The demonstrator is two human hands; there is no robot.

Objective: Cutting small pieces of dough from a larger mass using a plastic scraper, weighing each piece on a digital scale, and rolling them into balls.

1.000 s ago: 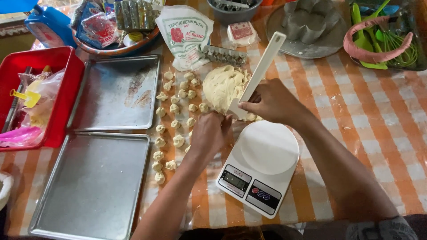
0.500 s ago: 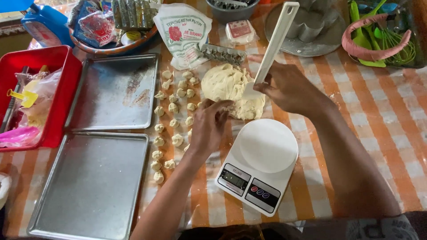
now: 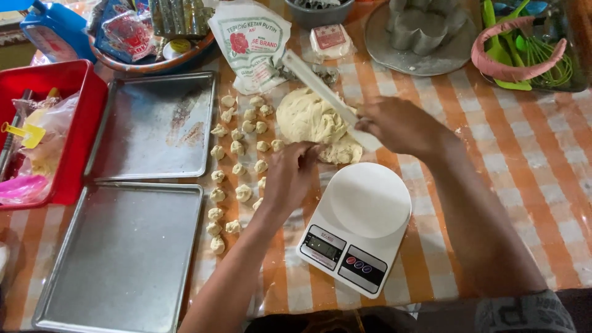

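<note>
A large lump of pale dough (image 3: 308, 117) lies on the checked tablecloth behind a white kitchen scale (image 3: 357, 225). My right hand (image 3: 398, 126) grips a white plastic scraper (image 3: 317, 86), whose blade lies across the dough and points up and left. My left hand (image 3: 293, 172) is at the near edge of the lump, fingers pinched on a bit of dough beside a smaller cut piece (image 3: 342, 151). Several small dough pieces (image 3: 237, 166) sit in rough rows to the left of my left hand.
Two metal baking trays (image 3: 154, 126) (image 3: 120, 259) lie at left, next to a red basket (image 3: 74, 132) with bags. At the back stand a flour bag (image 3: 250, 40), a grey bowl (image 3: 320, 12), a round metal tray with cutters (image 3: 419, 37) and green utensils (image 3: 530, 52).
My right hand has swung the scraper from upright and pointing right to lying across the dough pointing left. My left hand has moved up to the dough's near edge.
</note>
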